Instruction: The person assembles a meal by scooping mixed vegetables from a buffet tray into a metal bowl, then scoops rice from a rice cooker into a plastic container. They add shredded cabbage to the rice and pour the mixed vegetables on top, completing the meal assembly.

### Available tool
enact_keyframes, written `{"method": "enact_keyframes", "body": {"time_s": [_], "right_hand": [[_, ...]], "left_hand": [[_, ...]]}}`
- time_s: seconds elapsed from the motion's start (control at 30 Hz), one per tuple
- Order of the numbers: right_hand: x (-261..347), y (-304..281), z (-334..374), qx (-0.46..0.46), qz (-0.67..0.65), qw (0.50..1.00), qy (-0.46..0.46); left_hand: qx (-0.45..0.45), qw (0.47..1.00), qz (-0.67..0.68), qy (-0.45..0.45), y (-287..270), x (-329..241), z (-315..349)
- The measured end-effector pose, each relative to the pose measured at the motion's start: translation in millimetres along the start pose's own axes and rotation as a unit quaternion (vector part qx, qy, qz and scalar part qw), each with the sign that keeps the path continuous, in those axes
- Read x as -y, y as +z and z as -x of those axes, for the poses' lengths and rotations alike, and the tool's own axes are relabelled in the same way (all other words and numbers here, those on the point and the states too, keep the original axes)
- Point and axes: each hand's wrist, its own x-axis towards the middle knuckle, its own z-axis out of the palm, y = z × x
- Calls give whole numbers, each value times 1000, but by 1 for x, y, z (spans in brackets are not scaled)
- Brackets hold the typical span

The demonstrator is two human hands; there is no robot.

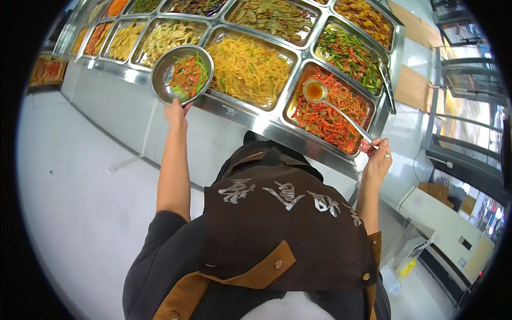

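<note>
My left hand (176,112) grips the near rim of a round steel bowl (161,80), tilted above the front edge of the food counter. Shredded meat with red and green pepper strips lies in the bowl. In my right hand (376,154) is the end of a long-handled ladle (341,113). Its round head holds brown-orange liquid and rests over a tray of shredded meat and red peppers (333,125). Left of that tray stands a steel tray of yellow shredded potato (248,66), just right of the bowl.
Several more steel trays of cooked dishes fill the counter, among them green-and-red vegetables (349,56) and leafy slices (272,18). Metal tongs (386,85) lie at the right edge. Flattened cardboard (409,88) lies beyond. A white cabinet (445,229) stands at the right.
</note>
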Motion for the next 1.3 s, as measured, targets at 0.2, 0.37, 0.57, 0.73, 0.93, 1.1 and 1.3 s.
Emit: {"method": "enact_keyframes", "body": {"time_s": [0.2,0.37,0.57,0.73,0.93,1.1,1.3], "right_hand": [[41,0,5,13,-6,999,-48],[70,2,12,74,32,994,-69],[74,8,38,214,317,831,-403],[78,1,57,258,400,728,-493],[55,-21,67,249,445,703,-496],[64,-5,69,229,403,711,-529],[61,12,58,227,374,717,-543]], "left_hand": [[214,960,-178,44,30,-40,80],[329,928,-167,-41,100,-13,131],[413,900,-102,-95,138,-1,166],[412,900,-101,-95,148,7,164],[423,897,-123,-30,158,16,177],[418,901,-91,-73,149,-1,180],[400,909,-84,-83,147,-16,174]]}}
